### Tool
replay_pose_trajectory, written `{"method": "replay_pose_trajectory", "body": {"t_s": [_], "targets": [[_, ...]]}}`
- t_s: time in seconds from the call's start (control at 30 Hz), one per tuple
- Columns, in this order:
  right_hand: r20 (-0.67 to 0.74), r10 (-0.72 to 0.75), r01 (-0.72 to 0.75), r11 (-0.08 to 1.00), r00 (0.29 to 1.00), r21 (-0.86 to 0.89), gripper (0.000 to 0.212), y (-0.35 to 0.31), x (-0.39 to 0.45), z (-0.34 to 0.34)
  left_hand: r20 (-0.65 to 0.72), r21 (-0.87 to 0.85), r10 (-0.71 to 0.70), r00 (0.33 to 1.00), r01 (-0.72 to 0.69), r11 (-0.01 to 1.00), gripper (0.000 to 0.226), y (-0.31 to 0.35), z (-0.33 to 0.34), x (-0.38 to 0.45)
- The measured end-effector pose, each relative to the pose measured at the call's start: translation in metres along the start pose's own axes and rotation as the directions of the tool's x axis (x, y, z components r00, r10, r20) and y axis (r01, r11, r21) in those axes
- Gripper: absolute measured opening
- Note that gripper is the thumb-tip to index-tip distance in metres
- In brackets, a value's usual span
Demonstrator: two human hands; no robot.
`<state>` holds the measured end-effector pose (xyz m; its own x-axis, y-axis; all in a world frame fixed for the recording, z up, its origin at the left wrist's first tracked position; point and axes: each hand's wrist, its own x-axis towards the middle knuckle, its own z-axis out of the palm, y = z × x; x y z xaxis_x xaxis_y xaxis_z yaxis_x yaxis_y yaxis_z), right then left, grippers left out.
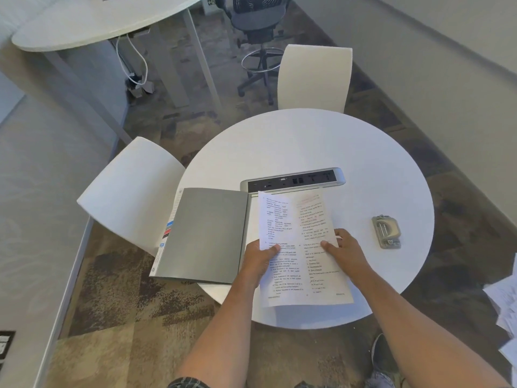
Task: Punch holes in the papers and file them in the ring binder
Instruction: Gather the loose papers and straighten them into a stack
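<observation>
- Head view: the round white counter (363,152) carries everything for the job. The binder (207,233) lies open at its left edge, the grey cover folded out past the rim, so the inside is free to take pages.
- The papers (299,247), printed sheets, are held over the binder's right half near the front edge of the counter, with their lower end overhanging that edge. They look lifted and slightly fanned rather than lying flat, likely so they can be squared up or lined up with the rings; the rings themselves are not visible, so I cannot tell whether the sheets are already threaded.
- The left hand (258,260) is closed on the left margin of the papers, thumb on top. The right hand (345,249) pinches the right margin the same way. The two hands are well apart, one on each side, which keeps the sheets taut and steady.
- The hole punch (386,232) sits alone toward the right edge of the counter, well apart from the papers and untouched. I cannot see whether the sheets have holes yet.
- A power strip (293,182) is set into the middle of the counter, just behind the binder's far edge.
- More loose sheets (503,309) show at the far right, off the counter.
</observation>
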<state>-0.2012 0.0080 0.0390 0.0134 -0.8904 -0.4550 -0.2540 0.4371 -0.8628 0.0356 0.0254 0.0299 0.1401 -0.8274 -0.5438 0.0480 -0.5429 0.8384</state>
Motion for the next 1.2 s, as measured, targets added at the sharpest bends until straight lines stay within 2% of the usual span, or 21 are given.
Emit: {"method": "replay_pose_trajectory", "body": {"t_s": [0.07, 0.13, 0.2, 0.23, 0.27, 0.33, 0.4, 0.47, 0.57, 0.63, 0.7, 0.77, 0.83, 0.87, 0.93, 1.03, 1.1, 1.2], "targets": [[-0.028, 0.031, -0.036, 0.977, 0.999, -0.21, 0.053, 0.0, 0.002, 0.007, -0.038, 0.078, 0.01, 0.999, -0.007, 0.997, 0.016, -0.001, 0.003, 0.002], [-0.077, 0.033, -0.063, 0.897, 0.997, -0.437, 0.077, 0.003, 0.006, 0.017, -0.066, 0.16, 0.011, 0.998, 0.0, 0.987, 0.016, 0.0, 0.006, 0.004], [-0.11, -0.081, -0.005, 0.785, 0.991, -0.619, 0.082, 0.003, 0.009, 0.029, -0.09, 0.26, 0.026, 0.996, -0.002, 0.966, 0.019, 0.005, 0.011, 0.002], [-0.085, -0.124, 0.05, 0.805, 0.989, -0.591, 0.076, 0.002, 0.01, 0.035, -0.089, 0.309, 0.048, 0.995, -0.018, 0.951, 0.02, 0.009, 0.014, 0.001], [-0.038, -0.124, 0.092, 0.878, 0.992, -0.47, 0.067, -0.004, 0.01, 0.04, -0.082, 0.352, 0.062, 0.995, -0.029, 0.935, 0.021, 0.013, 0.017, -0.001], [0.076, -0.054, 0.072, 0.967, 0.996, -0.244, 0.063, -0.017, 0.009, 0.052, -0.05, 0.395, 0.092, 0.994, -0.065, 0.916, 0.021, 0.02, 0.021, -0.004], [0.119, -0.061, 0.08, 0.984, 0.991, -0.157, 0.072, -0.025, 0.009, 0.06, 0.027, 0.349, 0.1, 0.995, -0.103, 0.931, 0.019, 0.028, 0.025, -0.009], [0.098, -0.08, 0.089, 0.991, 0.992, -0.096, 0.068, -0.034, 0.009, 0.064, 0.159, 0.229, 0.079, 0.984, -0.114, 0.967, 0.024, 0.033, 0.028, -0.012], [0.021, -0.103, 0.104, 0.99, 0.994, -0.095, 0.034, -0.044, 0.01, 0.059, 0.231, 0.041, 0.064, 0.971, -0.075, 0.996, 0.04, 0.032, 0.025, -0.007], [-0.022, -0.111, 0.109, 0.992, 0.994, -0.069, 0.014, -0.045, 0.013, 0.051, 0.185, -0.009, 0.059, 0.981, -0.058, 0.998, 0.034, 0.03, 0.023, -0.003], [0.028, -0.103, 0.099, 0.986, 0.994, 0.132, 0.014, -0.045, 0.013, 0.042, 0.11, 0.007, 0.062, 0.992, -0.063, 0.998, 0.035, 0.025, 0.021, 0.003], [0.125, -0.107, 0.052, 0.925, 0.986, 0.376, 0.019, -0.045, 0.012, 0.031, 0.028, 0.026, 0.008, 1.0, -0.009, 1.0, 0.065, 0.02, 0.018, 0.009], [0.186, -0.128, 0.015, 0.859, 0.974, 0.511, 0.028, -0.042, 0.012, 0.022, 0.058, -0.006, -0.072, 0.996, 0.072, 0.997, 0.086, 0.013, 0.013, 0.016], [0.196, -0.127, 0.001, 0.842, 0.972, 0.539, 0.031, -0.04, 0.013, 0.018, 0.114, -0.055, -0.096, 0.989, 0.103, 0.993, 0.084, 0.01, 0.01, 0.019], [0.198, -0.102, -0.022, 0.842, 0.975, 0.539, 0.032, -0.034, 0.017, 0.012, 0.166, -0.192, -0.111, 0.98, 0.143, 0.971, 0.069, 0.004, 0.006, 0.021], [0.153, -0.041, -0.038, 0.875, 0.987, 0.483, 0.028, -0.018, 0.023, 0.003, 0.074, -0.296, -0.171, 0.983, 0.185, 0.937, 0.051, -0.006, 0.0, 0.027], [0.1, 0.005, -0.044, 0.92, 0.995, 0.391, 0.024, -0.004, 0.031, 0.0, 0.043, -0.278, -0.166, 0.985, 0.172, 0.945, 0.046, -0.012, -0.002, 0.029], [-0.007, 0.072, -0.069, 0.982, 0.997, 0.175, 0.024, 0.016, 0.044, -0.003, -0.008, -0.144, -0.128, 0.992, 0.125, 0.982, 0.031, -0.018, -0.002, 0.032]]}}
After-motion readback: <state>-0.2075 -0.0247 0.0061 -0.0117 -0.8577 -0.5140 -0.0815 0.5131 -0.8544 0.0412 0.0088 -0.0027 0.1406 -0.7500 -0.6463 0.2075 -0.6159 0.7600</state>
